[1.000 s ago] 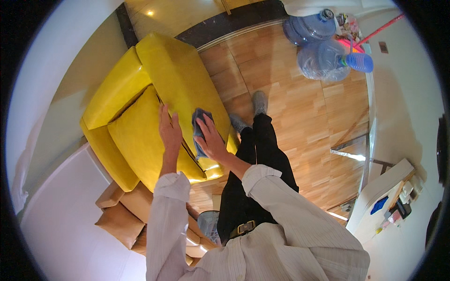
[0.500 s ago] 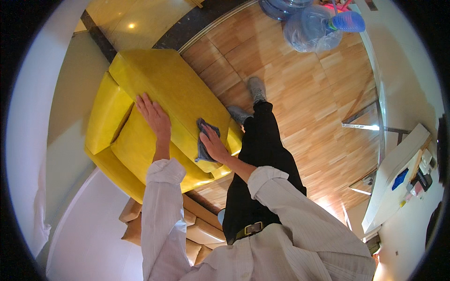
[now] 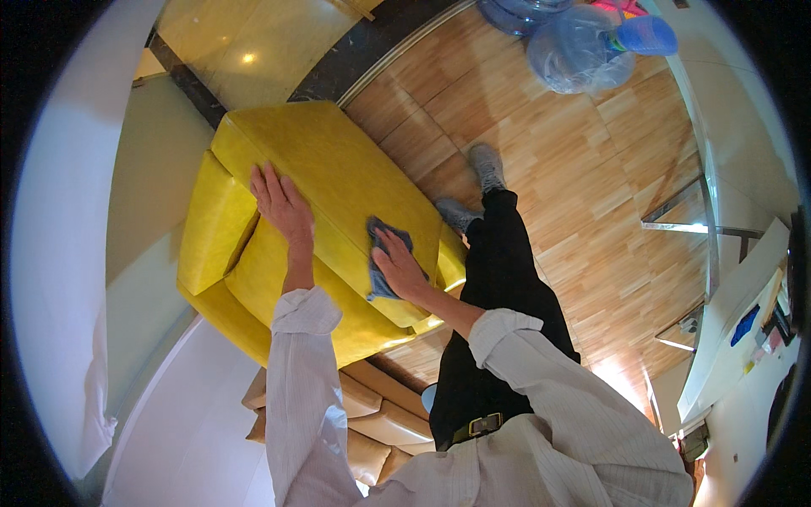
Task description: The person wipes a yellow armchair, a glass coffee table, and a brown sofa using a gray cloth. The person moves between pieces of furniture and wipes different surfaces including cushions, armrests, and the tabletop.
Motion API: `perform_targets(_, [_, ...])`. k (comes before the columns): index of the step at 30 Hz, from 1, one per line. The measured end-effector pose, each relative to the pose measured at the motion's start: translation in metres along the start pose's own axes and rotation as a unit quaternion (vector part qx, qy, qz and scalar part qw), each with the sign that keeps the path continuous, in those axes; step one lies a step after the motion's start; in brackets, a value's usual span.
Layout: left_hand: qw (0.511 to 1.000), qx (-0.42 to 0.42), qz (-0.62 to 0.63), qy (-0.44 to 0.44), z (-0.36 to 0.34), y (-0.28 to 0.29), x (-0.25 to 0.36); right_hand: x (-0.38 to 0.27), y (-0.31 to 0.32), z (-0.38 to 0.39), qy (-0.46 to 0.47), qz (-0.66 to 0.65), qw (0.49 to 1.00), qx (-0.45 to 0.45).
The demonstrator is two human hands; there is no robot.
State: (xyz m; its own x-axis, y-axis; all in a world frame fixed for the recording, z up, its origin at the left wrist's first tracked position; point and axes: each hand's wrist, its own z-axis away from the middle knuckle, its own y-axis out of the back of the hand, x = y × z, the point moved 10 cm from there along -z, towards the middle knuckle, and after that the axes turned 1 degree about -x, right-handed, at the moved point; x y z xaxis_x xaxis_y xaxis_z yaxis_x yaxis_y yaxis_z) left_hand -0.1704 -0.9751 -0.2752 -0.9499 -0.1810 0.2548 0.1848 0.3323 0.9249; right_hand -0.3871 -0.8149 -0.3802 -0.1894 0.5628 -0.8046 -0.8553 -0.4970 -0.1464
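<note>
A yellow leather-look armchair stands at the left of centre, one broad armrest lying under both my hands. My left hand rests flat on that armrest near the backrest, fingers stretched out and holding nothing. Nearer the armrest's front end, my right hand presses a dark grey cloth against the yellow surface. Its fingers lie over the cloth, which sticks out around them, crumpled.
Large clear blue water jugs stand on the wood-look floor at the far right. A white table with small items is at the right. Tan sofa cushions sit beside my left forearm. A dark stone strip runs behind the armchair.
The whole view has shifted, so the room sits a little further right and lower. Against the armrest, both hands have slid slightly toward its far side, the cloth moving under my right hand.
</note>
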Motion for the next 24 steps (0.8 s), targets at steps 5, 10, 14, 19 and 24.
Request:
perform_targets(5, [0.998, -0.005, 0.054, 0.009, 0.011, -0.003, -0.005, -0.049, 0.000, -0.015, 0.092, 0.072, 0.993, 0.008])
perform_targets(10, [0.997, -0.012, 0.071, 0.034, 0.008, 0.000, -0.012, -0.023, -0.002, 0.028, 0.092, 0.106, 0.990, -0.020])
perform_targets(14, [0.981, 0.010, 0.160, 0.111, 0.010, 0.001, -0.005, -0.044, 0.001, -0.015, 0.111, 0.056, 0.992, 0.002])
perform_targets(19, [0.970, 0.054, 0.191, 0.141, 0.014, 0.005, -0.016, -0.086, -0.009, -0.095, 0.118, 0.049, 0.992, -0.007])
perform_targets(24, [0.985, 0.042, 0.138, 0.100, 0.012, 0.010, -0.009, -0.085, -0.010, -0.110, 0.083, 0.008, 0.996, -0.028])
